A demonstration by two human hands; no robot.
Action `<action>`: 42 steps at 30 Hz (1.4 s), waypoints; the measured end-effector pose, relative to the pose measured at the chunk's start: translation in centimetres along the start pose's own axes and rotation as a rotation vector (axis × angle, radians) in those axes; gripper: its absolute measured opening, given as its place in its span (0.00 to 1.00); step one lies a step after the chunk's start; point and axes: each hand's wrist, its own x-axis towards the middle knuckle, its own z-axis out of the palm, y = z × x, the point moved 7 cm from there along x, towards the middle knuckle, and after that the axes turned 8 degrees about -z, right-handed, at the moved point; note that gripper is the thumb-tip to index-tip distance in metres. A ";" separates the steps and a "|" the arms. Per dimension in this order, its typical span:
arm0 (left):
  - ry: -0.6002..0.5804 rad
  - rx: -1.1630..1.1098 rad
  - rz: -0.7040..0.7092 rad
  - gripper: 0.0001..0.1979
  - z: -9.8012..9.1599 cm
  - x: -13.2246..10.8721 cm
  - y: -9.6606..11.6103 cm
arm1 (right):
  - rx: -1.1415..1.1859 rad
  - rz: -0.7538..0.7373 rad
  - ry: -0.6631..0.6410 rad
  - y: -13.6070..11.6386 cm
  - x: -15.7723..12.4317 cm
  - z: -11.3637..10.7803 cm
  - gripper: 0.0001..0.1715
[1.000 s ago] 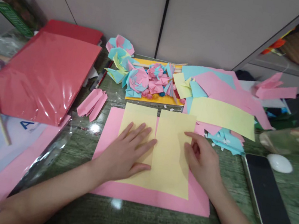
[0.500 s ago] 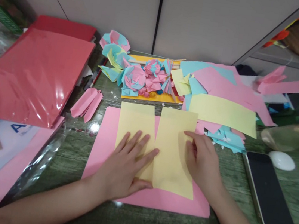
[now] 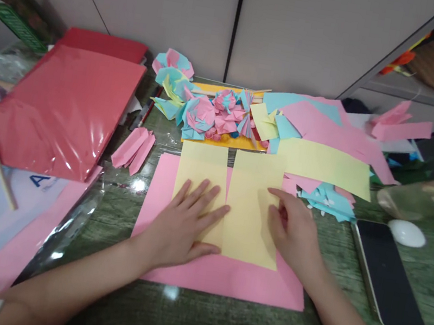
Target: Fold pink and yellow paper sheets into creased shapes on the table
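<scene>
Two pale yellow paper pieces, a left one [image 3: 202, 163] and a right one [image 3: 253, 207], lie side by side on a pink sheet [image 3: 219, 277]. Between them a narrow gap tapers toward me. My left hand [image 3: 186, 223] lies flat with fingers spread, covering the lower part of the left piece, its fingertips reaching the seam. At the right piece's outer edge rests my right hand [image 3: 295, 227], index finger stretched onto the paper and thumb apart from it. Its other fingers curl under and are partly hidden.
Folded paper flowers [image 3: 200, 113] lie on a yellow-orange base behind the sheets. Loose coloured papers [image 3: 324, 163] sit at the back right, near a black phone [image 3: 391, 275] and a white mouse [image 3: 407, 233]. Red plastic-wrapped paper [image 3: 74, 101] and a folded pink piece [image 3: 133, 149] are left.
Both yellow pieces have slid a little away from me over the pink sheet, and the gap between them looks narrower. My hands keep nearly the same pose. The view has shifted slightly.
</scene>
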 end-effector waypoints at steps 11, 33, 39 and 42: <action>-0.045 -0.044 0.012 0.37 0.4 -0.7 1.5 | -0.074 -0.057 0.007 -0.2 -0.1 0.2 0.17; -0.075 0.070 -0.025 0.33 -0.4 -1.9 2.4 | 0.056 0.021 -0.084 0.5 0.0 -0.2 0.23; -0.124 0.044 0.000 0.35 0.0 -3.3 2.8 | 0.032 -0.014 -0.063 0.4 0.0 0.0 0.24; -0.128 0.019 0.019 0.35 0.0 -3.5 2.8 | 0.020 -0.034 -0.059 0.3 -0.1 0.0 0.26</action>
